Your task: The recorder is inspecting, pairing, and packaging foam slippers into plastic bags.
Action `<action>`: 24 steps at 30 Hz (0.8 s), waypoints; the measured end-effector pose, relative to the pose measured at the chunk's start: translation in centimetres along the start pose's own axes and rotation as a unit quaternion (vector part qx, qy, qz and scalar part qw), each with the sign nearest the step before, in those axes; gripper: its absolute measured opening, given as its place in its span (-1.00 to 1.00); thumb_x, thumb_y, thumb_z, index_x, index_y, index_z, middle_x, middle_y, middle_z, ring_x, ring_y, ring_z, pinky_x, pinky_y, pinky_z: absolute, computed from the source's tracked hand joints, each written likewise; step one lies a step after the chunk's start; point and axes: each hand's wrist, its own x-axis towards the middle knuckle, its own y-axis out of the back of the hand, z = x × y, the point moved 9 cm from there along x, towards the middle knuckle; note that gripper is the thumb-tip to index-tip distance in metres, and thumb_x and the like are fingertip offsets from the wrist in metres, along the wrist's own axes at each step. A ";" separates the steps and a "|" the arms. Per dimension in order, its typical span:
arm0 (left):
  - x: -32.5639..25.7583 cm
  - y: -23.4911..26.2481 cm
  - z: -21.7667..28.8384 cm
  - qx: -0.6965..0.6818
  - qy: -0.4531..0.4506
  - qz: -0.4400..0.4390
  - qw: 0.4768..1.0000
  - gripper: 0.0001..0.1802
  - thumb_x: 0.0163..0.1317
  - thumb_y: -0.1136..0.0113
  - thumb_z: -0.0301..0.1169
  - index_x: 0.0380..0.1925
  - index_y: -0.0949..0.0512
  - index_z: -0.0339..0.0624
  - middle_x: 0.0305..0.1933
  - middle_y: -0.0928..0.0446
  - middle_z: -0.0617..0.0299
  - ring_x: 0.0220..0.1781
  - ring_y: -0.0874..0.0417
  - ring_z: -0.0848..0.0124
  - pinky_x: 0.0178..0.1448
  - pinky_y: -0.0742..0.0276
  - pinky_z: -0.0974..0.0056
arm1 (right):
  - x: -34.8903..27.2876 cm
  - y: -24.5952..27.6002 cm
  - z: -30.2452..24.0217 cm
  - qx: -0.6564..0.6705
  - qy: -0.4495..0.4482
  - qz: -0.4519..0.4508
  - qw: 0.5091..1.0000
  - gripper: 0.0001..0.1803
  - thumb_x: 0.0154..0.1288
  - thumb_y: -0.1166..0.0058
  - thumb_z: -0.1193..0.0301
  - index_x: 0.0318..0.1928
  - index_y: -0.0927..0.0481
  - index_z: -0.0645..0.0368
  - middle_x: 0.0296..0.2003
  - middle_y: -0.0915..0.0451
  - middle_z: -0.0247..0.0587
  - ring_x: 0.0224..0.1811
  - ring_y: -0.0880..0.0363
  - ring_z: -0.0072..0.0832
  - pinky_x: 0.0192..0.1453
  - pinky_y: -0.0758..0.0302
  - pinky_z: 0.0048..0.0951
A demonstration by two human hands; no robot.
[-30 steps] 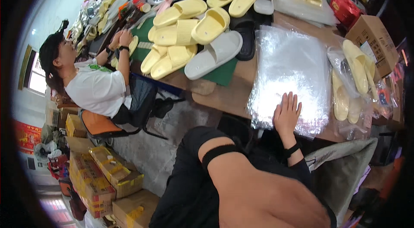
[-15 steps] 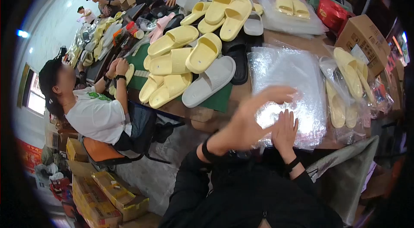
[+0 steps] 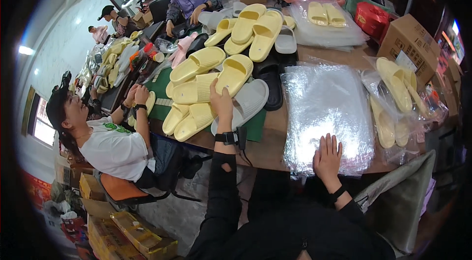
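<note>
My left hand (image 3: 222, 105) is at the near end of a yellow slipper (image 3: 235, 74) on the pile, index finger and thumb apart around its edge; the other fingers are hard to make out. Right beside that hand lies a grey slipper (image 3: 246, 104), and more yellow slippers (image 3: 195, 121) lie to its left. My right hand (image 3: 328, 156) lies open and flat, fingers stretched, on the near edge of a stack of clear plastic bags (image 3: 327, 97).
Bagged yellow slippers (image 3: 383, 120) lie right of the stack, by a cardboard box (image 3: 410, 46). Farther back are a red bag (image 3: 371, 20) and two slippers (image 3: 327, 15) on plastic. Co-workers sit at left and across the table. A grey cloth-like sheet (image 3: 403, 201) hangs at near right.
My left hand has moved from above the plastic bags leftward to the slipper pile. My right hand stays on the bags. The co-worker at left has raised their head.
</note>
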 end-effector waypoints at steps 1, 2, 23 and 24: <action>-0.1 0.3 0.6 -0.043 -0.007 0.020 0.999 -0.47 0.18 0.06 -0.60 0.20 -0.25 -0.10 0.12 -0.34 -0.05 -0.24 -0.61 0.29 -0.54 -0.58 0.37 | -0.1 -0.2 0.1 0.001 -0.003 -0.004 1.000 -0.45 0.22 0.11 0.33 0.22 -0.30 0.28 0.29 -0.20 0.07 0.40 -0.01 -0.06 0.43 0.15 0.05; -0.3 0.3 1.1 -0.044 -0.010 0.026 0.999 -0.47 0.18 0.06 -0.60 0.20 -0.25 -0.10 0.12 -0.34 -0.05 -0.24 -0.61 0.29 -0.54 -0.58 0.37 | -0.2 -0.3 0.0 0.003 -0.005 -0.007 1.000 -0.45 0.23 0.12 0.33 0.22 -0.29 0.29 0.29 -0.20 0.07 0.40 -0.01 -0.06 0.43 0.15 0.05; -24.6 -20.0 -0.1 -0.037 -0.045 -0.397 0.916 -0.64 0.18 -0.12 -0.48 0.00 -0.40 -0.28 -0.07 -0.46 -0.01 0.03 -0.48 0.21 0.10 -0.37 0.26 | -0.9 -0.4 0.5 0.035 -0.011 0.007 0.999 -0.54 0.18 0.07 0.27 0.04 -0.47 0.27 0.10 -0.41 0.05 0.28 -0.23 -0.04 0.39 0.07 0.12; -26.1 -21.2 -1.8 -0.010 -0.018 -0.482 0.876 -0.59 0.17 -0.13 -0.44 0.04 -0.38 -0.28 -0.03 -0.45 -0.07 0.08 -0.46 0.14 0.14 -0.36 0.22 | -0.9 0.2 0.1 0.050 -0.010 0.016 0.999 -0.58 0.19 0.08 0.24 -0.03 -0.51 0.25 0.06 -0.43 0.04 0.24 -0.27 -0.04 0.39 0.10 0.13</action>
